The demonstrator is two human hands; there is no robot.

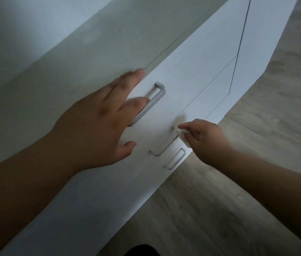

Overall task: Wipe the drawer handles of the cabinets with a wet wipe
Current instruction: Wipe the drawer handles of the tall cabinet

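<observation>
White wet wipe [184,133] is pinched in the curled fingers of the right hand [208,138] and held at the far end of the middle handle [164,147] on the cabinet [210,52] front. The left hand [94,122] is spread flat over the top handle [160,90], gripping nothing. The task is judged to be midway. The bottom handle [177,159] is not touched, and whether the top one is done cannot be told. Each bar's long axis runs level along its drawer front, seen slanting from lower left to upper right.

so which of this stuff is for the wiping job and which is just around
For the job: wet wipe, pinched in the right hand; top handle; middle handle; bottom handle; cabinet front.
Just there: left hand, holding nothing; wood floor.
</observation>
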